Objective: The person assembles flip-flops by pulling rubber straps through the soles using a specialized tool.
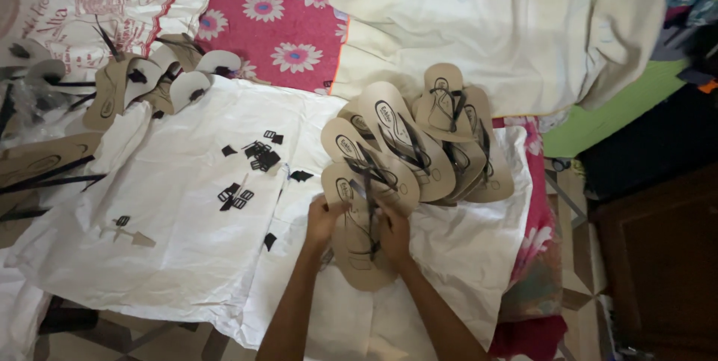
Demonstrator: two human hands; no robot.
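The tan flip-flop sandal [357, 245] lies sole-up on the white sheet [187, 204], between both hands. Left hand [321, 220] grips its left edge; right hand [394, 230] clamps its right edge, fingers curled.

Head view, steeply downward (fairly near)

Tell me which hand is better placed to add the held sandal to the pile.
Probably right. The right hand grips the sandal on the side facing the pile; the left hand holds the far edge.
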